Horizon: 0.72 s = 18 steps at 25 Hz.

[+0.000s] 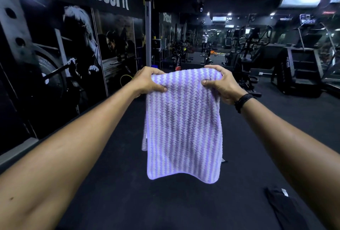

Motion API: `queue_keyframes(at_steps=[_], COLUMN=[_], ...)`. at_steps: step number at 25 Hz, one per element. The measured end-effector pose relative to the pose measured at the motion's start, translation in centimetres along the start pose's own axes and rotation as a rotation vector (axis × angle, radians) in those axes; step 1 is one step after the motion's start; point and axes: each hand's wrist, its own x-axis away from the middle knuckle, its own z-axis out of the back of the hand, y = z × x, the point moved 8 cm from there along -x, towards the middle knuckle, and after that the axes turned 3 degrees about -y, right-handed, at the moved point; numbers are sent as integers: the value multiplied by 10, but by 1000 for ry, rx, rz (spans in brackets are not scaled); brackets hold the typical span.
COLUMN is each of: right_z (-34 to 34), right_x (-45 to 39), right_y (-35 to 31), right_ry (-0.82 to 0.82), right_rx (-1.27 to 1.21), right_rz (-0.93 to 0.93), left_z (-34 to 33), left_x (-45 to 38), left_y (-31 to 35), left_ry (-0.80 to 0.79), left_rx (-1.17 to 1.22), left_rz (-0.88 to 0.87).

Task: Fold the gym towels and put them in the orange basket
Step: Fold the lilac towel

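Observation:
A purple and white striped towel (184, 128) hangs in the air in front of me, doubled over, its lower edge well above the dark floor. My left hand (147, 82) grips its top left corner, thumb in front and fingers curled over the top edge. My right hand (219, 82) grips the top right corner the same way; a black band circles that wrist. Both arms are stretched forward. No orange basket is in view.
A dark cloth (281, 204) with a white label lies on the floor at the lower right. A wall with large posters (64, 60) runs along the left. Exercise bikes (178, 56) stand ahead, and a stair machine (301, 67) and treadmills stand on the right.

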Motion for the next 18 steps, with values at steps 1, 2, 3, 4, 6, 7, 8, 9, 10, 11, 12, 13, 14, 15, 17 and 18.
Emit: queue_keyframes(at_steps=[1,2,3,4,6,7,8,9,10,11,12,13,14,15,17,18], right_z=[0,-1,-2,-2,2,7,12,19,22,24,22,21,18,19,22,24], right_x=[1,1,1,3,-1,-3,-3,-6,-6,-7,-4,-2,2,5,7,6], right_y=[-1,-2,-3,-5,-4,-3,-3,-3,-4,-6,-9,-9,-13,-17,-23,-24], right_ry=[-2,-9,-17,-26,-21,7,54,109,135,133,106,83,72,100,155,137], right_rx=[5,34,82,159,350,475,632,765,805,779,642,477,346,259,98,12], right_rz=[6,12,17,20,33,50,54,54,64,92,116,129,146,180,238,242], left_z=[0,0,0,1,3,4,5,5,5,4,6,9,12,13,14,14], left_x=[-1,-2,-3,-3,-3,-2,-3,-3,-3,-3,-4,-4,-4,-3,0,2], left_y=[2,4,6,7,9,10,10,12,12,12,12,10,10,9,12,15], left_ry=[21,38,54,72,112,122,121,115,99,93,109,136,158,169,180,182], left_rx=[-30,-67,-112,-171,-335,-407,-427,-389,-290,-174,-69,20,108,205,432,555], left_rz=[-9,-13,-13,-15,-16,-14,-23,-46,-66,-76,-80,-76,-63,-51,-37,-38])
